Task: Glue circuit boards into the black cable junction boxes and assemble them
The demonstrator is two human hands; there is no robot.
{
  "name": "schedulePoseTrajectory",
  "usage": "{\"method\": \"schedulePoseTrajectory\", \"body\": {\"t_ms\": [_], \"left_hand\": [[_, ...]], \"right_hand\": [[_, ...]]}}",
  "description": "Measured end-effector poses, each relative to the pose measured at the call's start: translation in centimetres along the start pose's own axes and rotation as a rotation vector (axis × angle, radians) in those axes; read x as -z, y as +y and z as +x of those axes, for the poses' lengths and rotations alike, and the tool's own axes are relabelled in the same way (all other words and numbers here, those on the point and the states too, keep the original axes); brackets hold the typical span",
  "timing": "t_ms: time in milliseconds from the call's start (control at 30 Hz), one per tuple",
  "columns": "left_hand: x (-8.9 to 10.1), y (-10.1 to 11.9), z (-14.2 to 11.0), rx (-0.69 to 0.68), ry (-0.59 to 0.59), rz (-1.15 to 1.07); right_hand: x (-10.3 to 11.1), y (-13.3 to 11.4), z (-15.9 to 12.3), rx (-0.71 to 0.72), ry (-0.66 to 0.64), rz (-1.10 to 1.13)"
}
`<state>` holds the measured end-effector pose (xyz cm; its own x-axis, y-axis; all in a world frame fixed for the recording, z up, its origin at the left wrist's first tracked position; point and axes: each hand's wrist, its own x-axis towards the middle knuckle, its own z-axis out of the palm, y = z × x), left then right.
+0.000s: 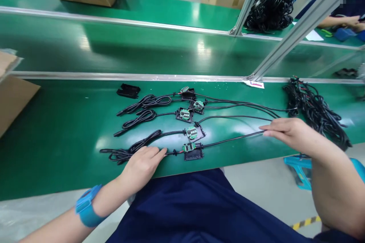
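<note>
My left hand is closed on the black cable just left of the nearest circuit board, thumb and fingers together. That green board lies over a small black plastic case. On its other side a black cable runs right to my right hand, which pinches it between thumb and fingers. Behind this one, several more green boards, such as the round board, rest on or beside black cases, with cables leading off both ways. Coiled cable bundles lie to the left.
A black case part lies apart at the back left. A pile of black cables is at the right, near a white tube. Cardboard boxes stand left and behind. Metal posts rise at right; another person's hands show beyond.
</note>
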<state>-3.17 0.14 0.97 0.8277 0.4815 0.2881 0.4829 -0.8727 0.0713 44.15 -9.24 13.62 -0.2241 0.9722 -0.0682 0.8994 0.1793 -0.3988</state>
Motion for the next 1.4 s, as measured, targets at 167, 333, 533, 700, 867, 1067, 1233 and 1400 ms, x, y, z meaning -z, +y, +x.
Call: {"method": "schedulePoseTrajectory", "body": {"t_ms": [167,333,533,700,867,1067,1233,1400], "left_hand": [[-0.3,0.3,0.0,-0.003,0.029,-0.076],[-0.7,-0.3,-0.5,0.007,0.039,-0.129],[-0.5,0.1,-0.3,-0.011,0.025,-0.14],[-0.1,0.3,-1.1,0.026,0.048,-0.182],[0.7,-4.6,3.4,0.224,0.138,-0.348],[1.6,-10.1,15.8,0.512,0.044,-0.345],[-0.8,-12.6,19.2,0.544,-0.025,-0.475],[-1.4,-13.5,18.5,0.551,-0.017,-0.531]], "right_hand": [[3.3,0.9,-1.7,-0.126,0.086,-0.091],[6.0,5.9,-4.8,-0.359,0.108,-0.212],[5.4,13.3,-6.6,-0.655,-0.025,-0.432],[0.7,10.5,-2.5,-0.628,-0.015,-0.133],[-2.0,9.5,6.6,-0.847,0.481,0.2],[-3.3,11.4,17.0,-0.975,0.443,0.362],[-3.1,12.3,19.5,-1.165,0.445,0.203],[-2.2,12.2,19.1,-1.29,0.484,0.158]]}}
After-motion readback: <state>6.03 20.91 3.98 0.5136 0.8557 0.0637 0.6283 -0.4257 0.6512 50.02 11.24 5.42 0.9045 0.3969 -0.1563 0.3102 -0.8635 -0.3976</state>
